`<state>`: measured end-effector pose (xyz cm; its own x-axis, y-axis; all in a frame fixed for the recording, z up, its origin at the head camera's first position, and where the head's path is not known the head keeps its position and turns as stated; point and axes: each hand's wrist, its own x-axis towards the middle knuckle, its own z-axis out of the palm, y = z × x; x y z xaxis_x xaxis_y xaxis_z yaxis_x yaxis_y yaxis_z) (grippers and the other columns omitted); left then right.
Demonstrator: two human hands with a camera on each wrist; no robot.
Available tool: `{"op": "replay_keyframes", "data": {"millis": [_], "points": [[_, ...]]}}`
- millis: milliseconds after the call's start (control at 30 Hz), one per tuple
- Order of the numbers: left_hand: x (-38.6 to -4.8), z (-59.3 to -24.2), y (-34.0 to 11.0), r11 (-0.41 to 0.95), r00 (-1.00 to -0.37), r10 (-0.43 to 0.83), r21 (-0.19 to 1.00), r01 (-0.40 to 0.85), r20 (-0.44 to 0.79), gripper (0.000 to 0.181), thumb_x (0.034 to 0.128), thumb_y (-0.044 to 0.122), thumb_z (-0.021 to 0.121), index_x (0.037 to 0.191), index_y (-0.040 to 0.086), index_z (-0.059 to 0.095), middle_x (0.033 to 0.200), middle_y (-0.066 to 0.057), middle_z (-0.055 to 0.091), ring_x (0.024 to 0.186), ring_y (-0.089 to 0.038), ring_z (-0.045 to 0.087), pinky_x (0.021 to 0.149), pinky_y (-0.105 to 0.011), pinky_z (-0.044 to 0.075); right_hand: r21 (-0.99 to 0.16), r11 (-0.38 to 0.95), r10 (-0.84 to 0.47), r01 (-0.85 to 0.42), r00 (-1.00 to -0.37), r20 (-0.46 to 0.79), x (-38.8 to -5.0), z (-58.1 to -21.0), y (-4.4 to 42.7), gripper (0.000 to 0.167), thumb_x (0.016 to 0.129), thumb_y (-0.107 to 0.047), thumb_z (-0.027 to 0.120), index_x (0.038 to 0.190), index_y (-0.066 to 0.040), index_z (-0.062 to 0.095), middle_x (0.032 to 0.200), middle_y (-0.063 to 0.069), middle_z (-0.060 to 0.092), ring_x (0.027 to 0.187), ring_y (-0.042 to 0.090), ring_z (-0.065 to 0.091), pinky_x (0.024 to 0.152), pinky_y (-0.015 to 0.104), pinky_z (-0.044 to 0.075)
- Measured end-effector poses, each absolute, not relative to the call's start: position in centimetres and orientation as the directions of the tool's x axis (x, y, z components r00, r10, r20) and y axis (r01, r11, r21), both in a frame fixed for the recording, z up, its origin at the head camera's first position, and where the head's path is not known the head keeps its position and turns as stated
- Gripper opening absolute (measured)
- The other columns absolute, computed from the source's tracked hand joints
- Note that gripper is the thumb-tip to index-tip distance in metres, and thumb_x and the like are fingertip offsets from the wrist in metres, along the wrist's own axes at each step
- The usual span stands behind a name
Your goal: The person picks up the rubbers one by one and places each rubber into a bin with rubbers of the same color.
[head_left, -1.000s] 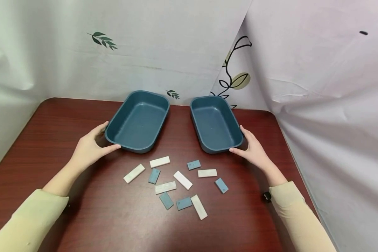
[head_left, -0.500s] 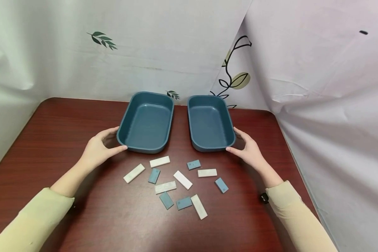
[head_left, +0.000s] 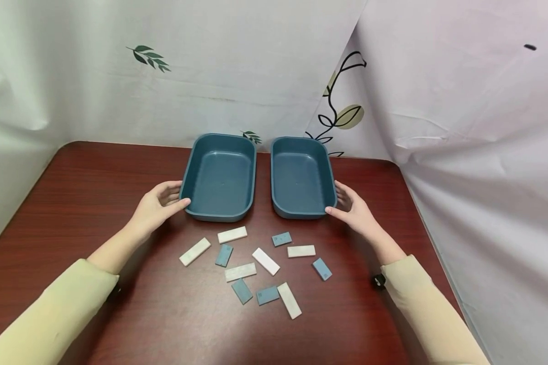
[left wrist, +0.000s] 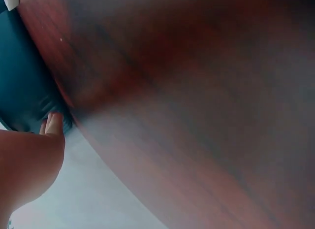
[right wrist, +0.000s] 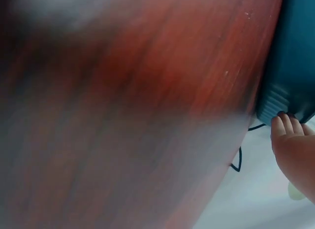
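Two dark blue-green plastic bins stand side by side at the back of the table in the head view. My left hand [head_left: 152, 207] holds the left bin [head_left: 218, 218] at its near left corner, thumb at the front rim and fingers along the outer wall. At the near right corner of the right bin [head_left: 301, 215], my right hand [head_left: 357, 213] holds on in the same way. Both wrist views show fingers against a bin's outer side. In front lie several white rectangular blocks [head_left: 266, 261] and several smaller blue-grey blocks [head_left: 267, 295], touched by neither hand.
The dark red wooden table [head_left: 187, 324] has a rounded far edge against a white patterned curtain [head_left: 237, 66]. More curtain hangs along the right side. A narrow gap separates the two bins.
Both hands have moved inward with their bins. The left bin has slid right and the right bin left; both now stand straighter and closer together. The blocks have stayed in place.
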<state>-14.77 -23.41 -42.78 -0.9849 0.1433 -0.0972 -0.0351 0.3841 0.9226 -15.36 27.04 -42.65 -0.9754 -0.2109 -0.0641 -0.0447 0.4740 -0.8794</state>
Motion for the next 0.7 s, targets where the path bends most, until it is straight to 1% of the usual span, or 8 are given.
{"op": "replay_keyframes", "data": {"millis": [167,367,433,600,700], "points": [[-15.3,-42.8,-23.3,0.307,-0.975,0.164,0.947,-0.096,-0.152,0.068,0.1058,0.019,0.067,0.162,0.0,0.036,0.157,-0.028,0.047,0.109,0.013,0.054,0.089,-0.005,0.05,-0.903,0.43,-0.218,-0.03,-0.973,-0.072,-15.6,-42.6,26.9,0.081,0.1,0.0,0.071,0.166,0.0,0.026,0.165,0.027,0.041,0.153,0.044,0.042,0.126,0.054,0.034],[-15.3,-42.8,-22.6,0.265,-0.97,0.166,0.955,-0.131,-0.179,0.07,0.1051,0.02,0.069,0.163,0.002,0.034,0.15,-0.012,0.051,0.113,0.01,0.056,0.09,-0.007,0.052,-0.908,0.419,-0.215,-0.024,-0.974,-0.074,-15.7,-42.8,26.6,0.082,0.098,0.001,0.073,0.166,-0.001,0.028,0.165,0.026,0.042,0.153,0.042,0.043,0.127,0.052,0.034],[-15.3,-42.8,-22.3,0.26,-0.97,0.164,0.956,-0.134,-0.18,0.07,0.1049,0.02,0.07,0.163,0.002,0.034,0.151,-0.013,0.051,0.115,0.009,0.056,0.09,-0.007,0.052,-0.906,0.423,-0.214,-0.024,-0.974,-0.074,-15.7,-42.8,26.5,0.082,0.098,0.0,0.073,0.166,-0.001,0.028,0.165,0.025,0.042,0.153,0.042,0.043,0.127,0.052,0.034],[-15.4,-42.9,-21.6,0.249,-0.969,0.162,0.958,-0.142,-0.186,0.071,0.1046,0.018,0.07,0.164,0.003,0.033,0.16,-0.024,0.045,0.118,0.005,0.054,0.09,-0.007,0.051,-0.91,0.414,-0.222,-0.023,-0.972,-0.077,-15.8,-42.8,26.1,0.082,0.098,-0.001,0.073,0.166,-0.001,0.028,0.165,0.025,0.041,0.153,0.043,0.043,0.128,0.054,0.033],[-15.5,-43.1,-21.5,0.256,-0.968,0.164,0.956,-0.145,-0.19,0.072,0.1045,0.018,0.07,0.164,0.003,0.032,0.162,-0.025,0.043,0.121,0.001,0.053,0.09,-0.006,0.05,-0.914,0.406,-0.228,-0.023,-0.971,-0.077,-15.9,-42.7,25.7,0.082,0.098,-0.001,0.073,0.166,-0.001,0.028,0.165,0.025,0.041,0.153,0.042,0.043,0.128,0.054,0.033]]}}
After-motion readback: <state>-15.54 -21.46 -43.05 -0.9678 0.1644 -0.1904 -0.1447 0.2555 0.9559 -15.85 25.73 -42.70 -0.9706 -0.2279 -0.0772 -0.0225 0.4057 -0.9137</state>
